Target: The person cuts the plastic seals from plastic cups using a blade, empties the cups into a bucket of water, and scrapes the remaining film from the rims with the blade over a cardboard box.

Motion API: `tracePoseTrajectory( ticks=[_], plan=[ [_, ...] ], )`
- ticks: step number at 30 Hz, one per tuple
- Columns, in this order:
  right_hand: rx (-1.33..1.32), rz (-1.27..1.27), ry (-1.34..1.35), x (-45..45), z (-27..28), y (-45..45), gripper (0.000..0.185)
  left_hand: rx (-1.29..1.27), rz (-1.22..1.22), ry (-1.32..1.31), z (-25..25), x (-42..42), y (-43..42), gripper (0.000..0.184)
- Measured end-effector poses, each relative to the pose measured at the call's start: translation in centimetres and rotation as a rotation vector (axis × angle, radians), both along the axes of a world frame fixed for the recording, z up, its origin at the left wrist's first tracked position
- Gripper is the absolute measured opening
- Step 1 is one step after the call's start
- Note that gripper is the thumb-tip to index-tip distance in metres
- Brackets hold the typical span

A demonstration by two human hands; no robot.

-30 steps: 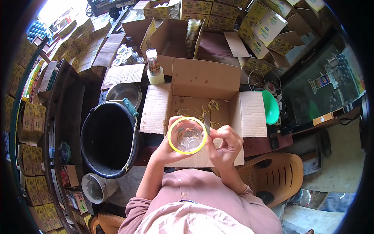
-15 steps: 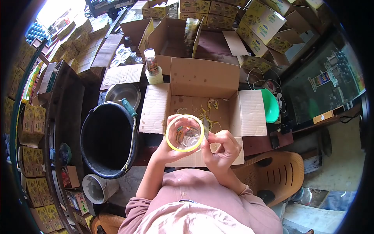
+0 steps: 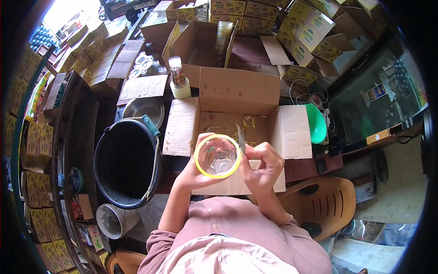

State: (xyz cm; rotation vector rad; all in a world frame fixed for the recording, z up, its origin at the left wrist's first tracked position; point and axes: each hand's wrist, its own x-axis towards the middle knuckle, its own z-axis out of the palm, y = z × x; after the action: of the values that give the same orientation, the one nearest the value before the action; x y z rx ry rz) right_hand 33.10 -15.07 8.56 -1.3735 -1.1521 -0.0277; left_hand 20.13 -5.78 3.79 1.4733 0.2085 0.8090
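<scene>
My left hand [image 3: 188,174] is wrapped round a clear plastic cup [image 3: 219,160] with a yellow rim, its mouth tilted up towards me. Printed colours show on the cup's wall. In my right hand [image 3: 263,170] a thin flat blade, which looks like a knife [image 3: 241,138], is pinched and points away from me along the right side of the rim. Its handle is hidden by my fingers. Both hands are over the near side of an open cardboard box [image 3: 239,93]. Thin yellow strips [image 3: 249,122] lie inside the box.
To the left stand a black bucket [image 3: 127,164], a metal bowl [image 3: 148,111] and a grey pail [image 3: 117,220]. A cup stack [image 3: 178,73] rises behind the box's left flap. A green bowl [image 3: 315,124] is at right, above a tan chair [image 3: 321,205].
The cup has turned slightly in my left hand, so its print sits differently. My right hand has shifted a little to the right, and more of the blade shows above the rim.
</scene>
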Motion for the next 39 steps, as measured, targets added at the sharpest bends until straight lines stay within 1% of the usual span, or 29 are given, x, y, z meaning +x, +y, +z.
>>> tracePoseTrajectory(
  ticks=[2, 3, 4, 8, 17, 21, 27, 29, 30, 32, 34, 36, 39],
  plan=[
    [0.014, -0.02, 0.088, -0.2, -0.2, 0.1, 0.012, -0.111, -0.013, -0.011, 0.6, 0.4, -0.1, 0.073],
    [0.005, -0.026, 0.082, -0.3, -0.2, 0.0, 0.012, -0.167, -0.021, -0.015, 0.8, 0.6, -0.1, 0.073],
    [-0.004, -0.035, 0.076, -0.4, -0.1, -0.2, 0.012, -0.175, -0.009, -0.095, 0.3, 1.0, -0.1, 0.071],
    [0.007, -0.047, 0.022, -0.7, -0.2, -0.6, 0.012, -0.212, 0.023, -0.123, 0.4, 1.5, -0.4, 0.07],
    [0.037, -0.069, -0.05, -1.2, -0.6, -0.4, 0.017, -0.146, 0.02, -0.109, 0.9, 1.6, -0.6, 0.071],
    [0.053, -0.132, -0.131, -1.4, -0.6, -0.2, 0.018, -0.064, 0.028, -0.089, 0.6, 1.5, -0.6, 0.072],
    [0.063, -0.172, -0.166, -1.1, -0.3, 0.4, 0.018, 0.045, 0.028, -0.059, 0.1, 1.2, -0.5, 0.071],
    [0.029, -0.118, -0.136, -0.5, -0.2, 0.7, 0.016, 0.051, 0.018, -0.04, 0.1, 1.0, -0.5, 0.072],
    [0.012, -0.091, -0.122, -0.3, -0.2, 0.7, 0.015, -0.047, -0.007, -0.048, 0.3, 0.9, -0.6, 0.072],
    [0.016, -0.072, -0.007, -0.3, -0.2, 0.6, 0.013, -0.242, -0.056, -0.065, 0.6, 0.8, -0.9, 0.071],
    [0.024, -0.051, 0.104, -0.4, -0.1, 0.7, 0.011, -0.269, -0.067, -0.119, 0.3, 0.9, -0.6, 0.07],
    [0.004, -0.043, 0.103, -0.7, -0.2, 0.3, 0.012, -0.289, -0.088, -0.132, -0.2, 0.9, -0.5, 0.067],
    [0.007, -0.005, 0.105, -1.3, -0.3, 0.1, 0.013, -0.302, -0.067, -0.138, -0.1, 1.0, -0.5, 0.068]
  ],
)
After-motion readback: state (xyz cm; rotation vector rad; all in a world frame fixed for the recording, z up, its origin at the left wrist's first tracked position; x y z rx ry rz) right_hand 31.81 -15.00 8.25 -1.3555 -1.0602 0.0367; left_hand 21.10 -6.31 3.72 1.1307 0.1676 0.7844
